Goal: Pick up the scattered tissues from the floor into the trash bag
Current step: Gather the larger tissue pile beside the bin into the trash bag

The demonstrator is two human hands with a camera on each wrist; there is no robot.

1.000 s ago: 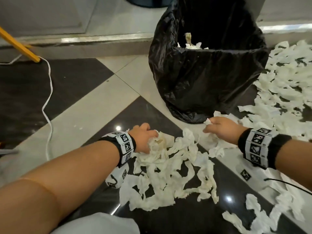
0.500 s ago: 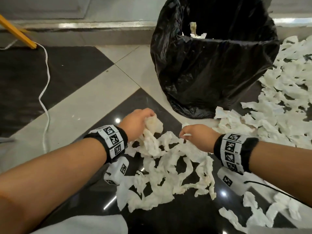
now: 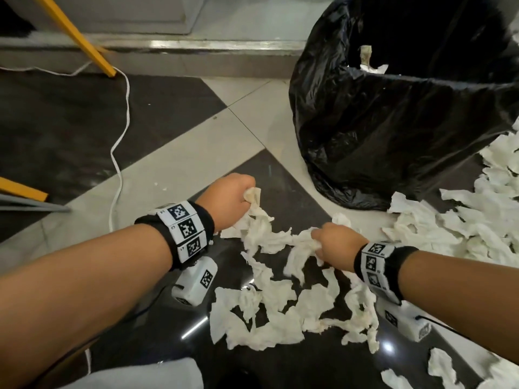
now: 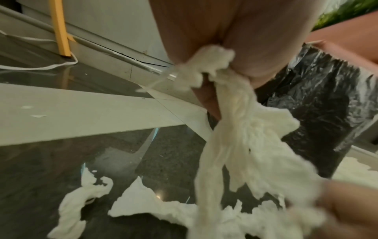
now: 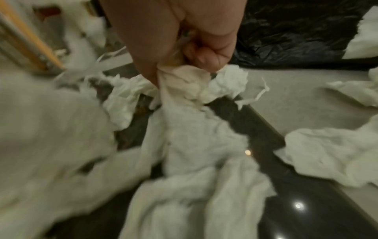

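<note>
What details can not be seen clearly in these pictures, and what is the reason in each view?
- Head view: the inside of the trash bag is mostly dark behind its front wall, so how full it is cannot be told.
- Head view: the tissue pile on the right is cut off by the picture's edge.
- Left wrist view: the left hand fingertips are hidden by the gripped tissue strip.
- Right wrist view: motion blur smears the tissues at left.

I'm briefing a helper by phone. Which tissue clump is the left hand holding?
Find the black trash bag. On the dark tile before it, the left hand grips a tissue strip, the one lifted off the floor nearest the white cable.
</note>
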